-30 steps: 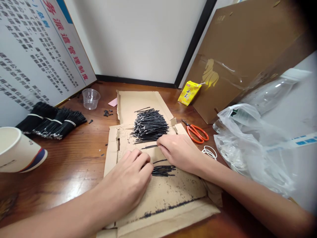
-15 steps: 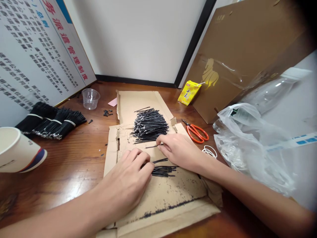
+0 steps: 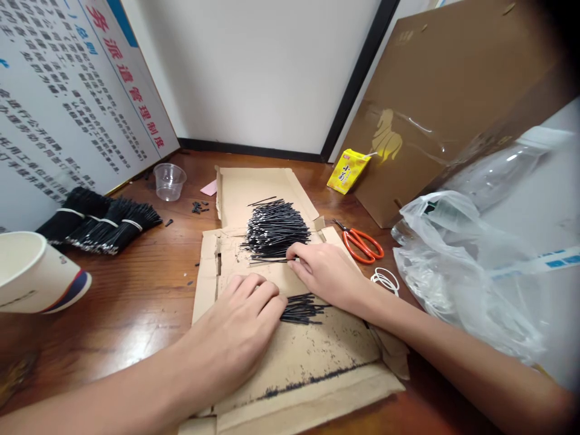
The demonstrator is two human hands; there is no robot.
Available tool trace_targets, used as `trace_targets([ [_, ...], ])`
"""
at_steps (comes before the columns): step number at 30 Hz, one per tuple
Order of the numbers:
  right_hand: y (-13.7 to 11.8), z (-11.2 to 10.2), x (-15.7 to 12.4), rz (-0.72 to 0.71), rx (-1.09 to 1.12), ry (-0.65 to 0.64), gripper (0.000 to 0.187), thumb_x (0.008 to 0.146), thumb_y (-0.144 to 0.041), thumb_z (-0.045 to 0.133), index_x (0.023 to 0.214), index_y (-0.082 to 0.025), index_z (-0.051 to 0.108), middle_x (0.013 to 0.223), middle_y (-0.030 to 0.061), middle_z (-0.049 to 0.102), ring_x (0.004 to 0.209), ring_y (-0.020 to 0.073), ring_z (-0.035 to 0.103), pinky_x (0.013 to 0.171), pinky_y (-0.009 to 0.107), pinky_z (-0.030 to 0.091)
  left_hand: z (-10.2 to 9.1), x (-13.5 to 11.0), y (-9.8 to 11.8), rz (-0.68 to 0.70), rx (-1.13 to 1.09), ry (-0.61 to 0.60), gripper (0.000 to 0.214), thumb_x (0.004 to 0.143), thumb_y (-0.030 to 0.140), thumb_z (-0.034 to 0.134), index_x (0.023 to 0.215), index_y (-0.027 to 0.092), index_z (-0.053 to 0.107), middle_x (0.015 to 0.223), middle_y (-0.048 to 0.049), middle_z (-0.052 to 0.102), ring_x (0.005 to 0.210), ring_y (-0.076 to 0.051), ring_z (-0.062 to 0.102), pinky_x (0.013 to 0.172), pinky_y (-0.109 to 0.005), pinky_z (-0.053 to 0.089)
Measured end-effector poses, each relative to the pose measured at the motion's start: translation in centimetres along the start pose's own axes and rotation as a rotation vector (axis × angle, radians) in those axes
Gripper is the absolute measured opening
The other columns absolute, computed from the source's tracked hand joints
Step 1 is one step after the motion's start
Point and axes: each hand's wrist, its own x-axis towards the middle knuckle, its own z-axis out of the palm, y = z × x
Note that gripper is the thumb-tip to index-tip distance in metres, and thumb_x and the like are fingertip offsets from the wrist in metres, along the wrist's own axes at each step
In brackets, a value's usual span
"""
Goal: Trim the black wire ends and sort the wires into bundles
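A big pile of thin black wires [image 3: 277, 228], with silvery tips on the left, lies on a flattened cardboard sheet [image 3: 335, 338]. At the pile's near edge, my right hand [image 3: 324, 267] pinches the right end of a single black wire between thumb and forefinger. My left hand [image 3: 242, 317] rests on the cardboard with its fingers curled over a smaller bunch of black wires [image 3: 302, 309]. The right ends of that bunch stick out past my fingers; the other ends are hidden under the hand.
Orange-handled scissors [image 3: 362, 244] and white rubber bands [image 3: 385, 280] lie to the right, near a plastic bag [image 3: 457, 272]. A yellow drink carton [image 3: 348, 171] leans by a brown box [image 3: 435, 103]. Leftward are banded wire bundles [image 3: 102, 220], a clear cup [image 3: 170, 182] and a paper cup [image 3: 40, 272].
My right hand has brought its wire up against the near edge of the pile. My left hand stays over the smaller bunch. The whole view has shifted slightly.
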Motion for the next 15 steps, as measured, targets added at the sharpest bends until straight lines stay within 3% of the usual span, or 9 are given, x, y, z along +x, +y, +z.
trace_targets([
  [15, 0.11, -0.42, -0.13, -0.069, 0.02, -0.002, 0.013, 0.088, -0.017, 0.048, 0.081, -0.018, 0.059, 0.072, 0.0021, 0.066, 0.065, 0.014, 0.051, 0.059, 0.027, 0.025, -0.15, 0.04, -0.08, 0.015, -0.006, 0.003, 0.025, 0.089, 0.0, 0.045, 0.107, 0.011, 0.057, 0.103, -0.0109, 0.056, 0.096, -0.027, 0.047, 0.08, -0.045, 0.043],
])
